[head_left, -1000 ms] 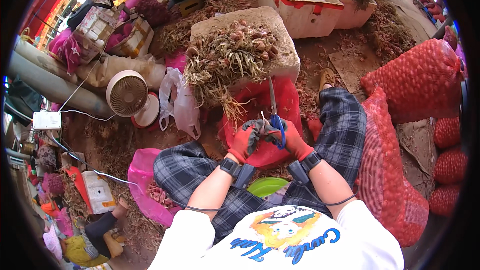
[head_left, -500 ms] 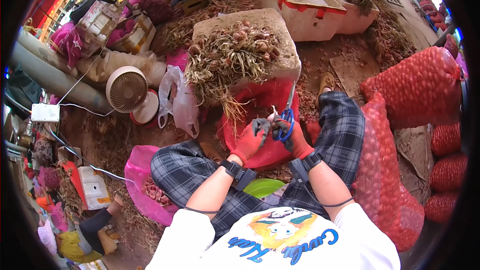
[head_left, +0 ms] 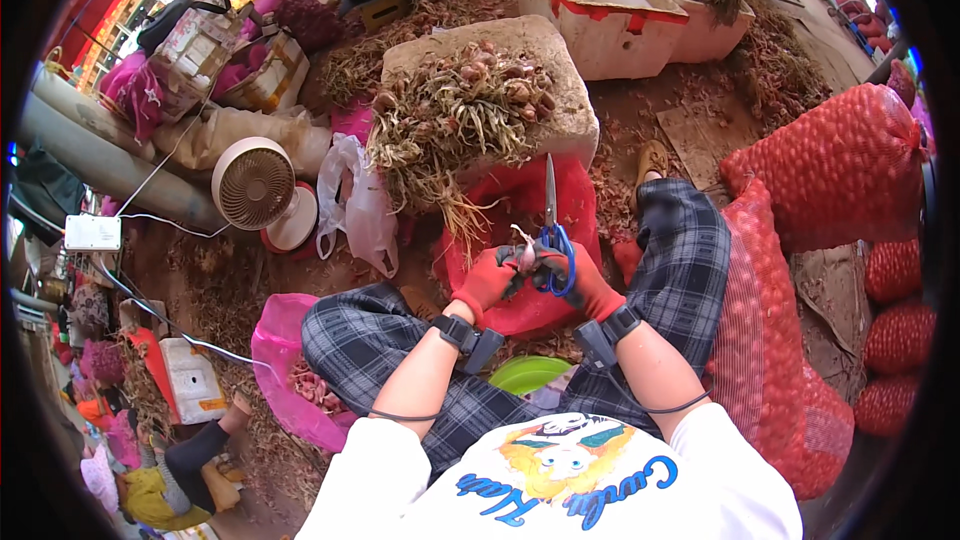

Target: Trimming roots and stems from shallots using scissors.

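Observation:
In my gloved right hand (head_left: 590, 285) are blue-handled scissors (head_left: 562, 255), their blades pointing up and away from me. My gloved left hand (head_left: 490, 282) is closed on a small pinkish shallot bulb (head_left: 526, 258) with a short dry stalk, right beside the right hand's fingers. Both gloves are red with dark fingertips. Beneath my hands lies a red mesh bag (head_left: 520, 310), spread between my knees. Just beyond it, a heap of dried-stalk shallots (head_left: 470, 95) rests on a worn foam block (head_left: 575, 105), with stalks hanging over its front.
Filled red net sacks (head_left: 830, 175) stand at my right. A pink bag (head_left: 275, 355) with bulbs in it sits by my left knee, a fan (head_left: 253, 182) and a plastic bag (head_left: 350, 200) farther left. Foam boxes (head_left: 600, 30) stand beyond. Another person (head_left: 165, 480) sits at the lower left.
My left hand has come right and up to the right hand, and the bulb now sits between them, farther left. The scissors have turned more upright.

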Demonstrator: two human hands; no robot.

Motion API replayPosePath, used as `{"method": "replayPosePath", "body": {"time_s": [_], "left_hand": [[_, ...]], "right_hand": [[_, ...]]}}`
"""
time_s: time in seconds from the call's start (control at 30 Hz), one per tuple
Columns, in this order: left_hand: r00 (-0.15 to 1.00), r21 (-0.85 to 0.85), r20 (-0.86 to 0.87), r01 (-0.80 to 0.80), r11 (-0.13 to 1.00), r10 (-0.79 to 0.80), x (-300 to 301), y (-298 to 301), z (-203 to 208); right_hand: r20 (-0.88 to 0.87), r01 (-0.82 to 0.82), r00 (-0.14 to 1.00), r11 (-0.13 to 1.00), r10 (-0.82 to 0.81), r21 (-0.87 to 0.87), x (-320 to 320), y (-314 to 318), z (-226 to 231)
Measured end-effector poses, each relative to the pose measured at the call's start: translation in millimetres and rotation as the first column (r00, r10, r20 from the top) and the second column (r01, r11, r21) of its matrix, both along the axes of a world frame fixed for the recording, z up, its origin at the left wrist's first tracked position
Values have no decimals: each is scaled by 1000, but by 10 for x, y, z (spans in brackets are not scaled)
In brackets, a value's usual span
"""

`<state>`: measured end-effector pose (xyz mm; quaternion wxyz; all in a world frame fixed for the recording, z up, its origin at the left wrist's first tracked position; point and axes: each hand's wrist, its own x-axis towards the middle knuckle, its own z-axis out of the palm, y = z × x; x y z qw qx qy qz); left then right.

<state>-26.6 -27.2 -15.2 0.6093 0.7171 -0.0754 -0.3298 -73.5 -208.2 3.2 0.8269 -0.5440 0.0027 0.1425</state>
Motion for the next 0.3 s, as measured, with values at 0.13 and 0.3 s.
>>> {"method": "replayPosePath", "body": {"time_s": [0.13,0.3], "left_hand": [[858,-137,-487,-259,956,163,86,60,-2],[896,-441,-433,-118,890,-96,-34,49,-28]], "right_hand": [[-29,156,987,987,-155,35,39,68,-84],[148,259,962,934,-227,-247,55,99,12]]}}
